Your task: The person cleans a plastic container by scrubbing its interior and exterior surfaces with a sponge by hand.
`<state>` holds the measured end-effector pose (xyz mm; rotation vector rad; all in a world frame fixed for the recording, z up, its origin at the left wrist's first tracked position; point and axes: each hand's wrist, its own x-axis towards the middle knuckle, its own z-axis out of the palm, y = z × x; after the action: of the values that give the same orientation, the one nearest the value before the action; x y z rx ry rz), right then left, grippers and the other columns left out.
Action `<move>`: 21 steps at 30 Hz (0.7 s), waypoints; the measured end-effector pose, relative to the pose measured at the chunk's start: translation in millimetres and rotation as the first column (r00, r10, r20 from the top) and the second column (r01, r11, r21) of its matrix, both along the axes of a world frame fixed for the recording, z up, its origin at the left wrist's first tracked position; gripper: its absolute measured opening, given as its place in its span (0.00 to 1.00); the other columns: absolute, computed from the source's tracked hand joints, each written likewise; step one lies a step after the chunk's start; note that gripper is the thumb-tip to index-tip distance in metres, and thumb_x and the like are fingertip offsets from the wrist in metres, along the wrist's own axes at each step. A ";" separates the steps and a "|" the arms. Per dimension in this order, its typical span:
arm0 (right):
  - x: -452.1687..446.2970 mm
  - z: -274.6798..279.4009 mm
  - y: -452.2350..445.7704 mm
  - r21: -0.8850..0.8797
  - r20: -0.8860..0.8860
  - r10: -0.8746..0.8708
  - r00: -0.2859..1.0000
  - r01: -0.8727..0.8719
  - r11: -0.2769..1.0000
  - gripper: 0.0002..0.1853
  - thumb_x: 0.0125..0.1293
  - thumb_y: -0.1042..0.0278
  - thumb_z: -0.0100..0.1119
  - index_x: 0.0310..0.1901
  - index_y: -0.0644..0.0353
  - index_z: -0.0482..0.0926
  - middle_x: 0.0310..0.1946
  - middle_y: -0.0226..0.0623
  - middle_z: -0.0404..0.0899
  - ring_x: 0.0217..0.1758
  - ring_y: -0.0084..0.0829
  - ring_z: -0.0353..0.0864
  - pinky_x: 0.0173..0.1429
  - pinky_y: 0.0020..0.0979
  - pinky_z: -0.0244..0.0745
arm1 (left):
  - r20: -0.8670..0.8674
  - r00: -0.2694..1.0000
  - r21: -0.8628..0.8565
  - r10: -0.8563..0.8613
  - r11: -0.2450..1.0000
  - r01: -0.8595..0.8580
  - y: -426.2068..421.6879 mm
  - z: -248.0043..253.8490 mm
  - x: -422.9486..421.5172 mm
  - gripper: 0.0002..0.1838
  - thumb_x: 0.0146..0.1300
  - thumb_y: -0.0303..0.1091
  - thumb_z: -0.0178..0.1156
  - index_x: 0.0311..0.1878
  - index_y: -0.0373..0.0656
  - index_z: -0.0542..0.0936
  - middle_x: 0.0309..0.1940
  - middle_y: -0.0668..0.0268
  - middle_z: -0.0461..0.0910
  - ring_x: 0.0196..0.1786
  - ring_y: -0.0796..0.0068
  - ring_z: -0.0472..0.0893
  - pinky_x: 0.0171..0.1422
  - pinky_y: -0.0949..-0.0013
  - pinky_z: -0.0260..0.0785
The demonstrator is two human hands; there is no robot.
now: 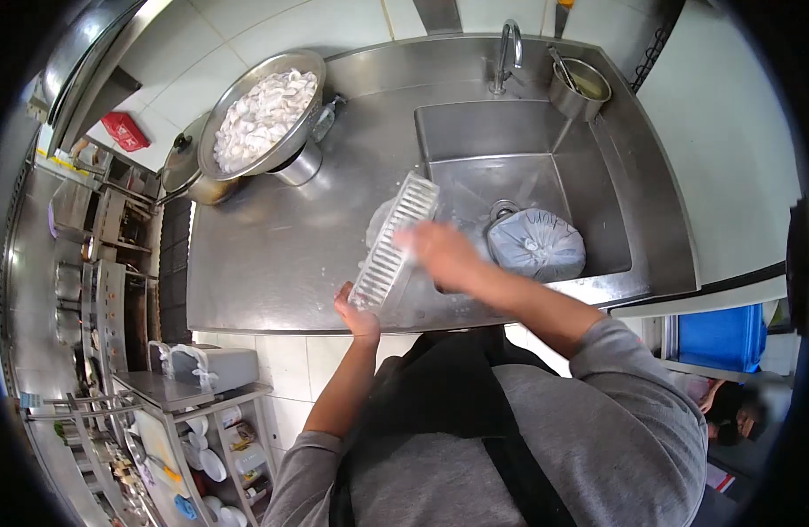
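A white slotted plastic rack [394, 241] is tilted over the steel counter, left of the sink. My left hand [358, 312] grips its lower end, fingers wrapped round the edge. My right hand [435, 250] is at the rack's right side, smeared by motion; its fingers cannot be made out. Something pale and wet shows on the counter behind the rack. In the sink [501, 136] lies a tied, whitish plastic bag [538, 244] with writing on it, next to the drain.
A big metal bowl [314, 114] of pale pieces stands at the back left beside a lidded pot [183, 162]. The faucet [507, 57] and a small metal pot [580, 90] with utensils are behind the sink. Another person [743, 413] is at the far right.
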<state>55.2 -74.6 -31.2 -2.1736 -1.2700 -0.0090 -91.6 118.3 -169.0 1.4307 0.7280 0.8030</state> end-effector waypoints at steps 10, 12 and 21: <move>-17.4 9.0 17.7 0.035 0.324 0.054 0.945 -0.069 0.997 0.17 0.61 0.69 0.52 0.51 0.58 0.82 0.60 0.32 0.75 0.62 0.36 0.71 0.59 0.40 0.67 | 0.053 0.992 -0.311 -0.113 0.942 0.124 29.5 32.3 -7.2 0.27 0.72 0.53 0.38 0.52 0.39 0.76 0.37 0.65 0.78 0.38 0.72 0.77 0.49 0.68 0.69; -13.7 14.9 16.6 0.038 0.332 0.045 0.942 -0.061 0.997 0.16 0.61 0.68 0.52 0.48 0.60 0.82 0.56 0.33 0.76 0.60 0.35 0.71 0.58 0.38 0.68 | -0.046 0.947 -0.303 -0.317 0.908 0.289 51.5 48.8 -8.1 0.28 0.72 0.54 0.39 0.53 0.39 0.76 0.35 0.66 0.78 0.38 0.72 0.77 0.48 0.68 0.69; -19.1 2.9 31.7 0.104 0.230 -0.032 0.973 0.009 0.995 0.14 0.64 0.66 0.52 0.47 0.61 0.81 0.48 0.36 0.77 0.55 0.38 0.73 0.59 0.39 0.67 | -0.758 0.652 0.566 -0.008 0.487 0.665 -21.9 168.5 56.4 0.17 0.73 0.46 0.44 0.49 0.44 0.74 0.39 0.49 0.82 0.46 0.50 0.82 0.49 0.49 0.72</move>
<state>36.1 -42.9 -28.3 -2.1434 -1.3420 -0.3381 -35.2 96.5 -0.5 2.7587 0.5064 0.1799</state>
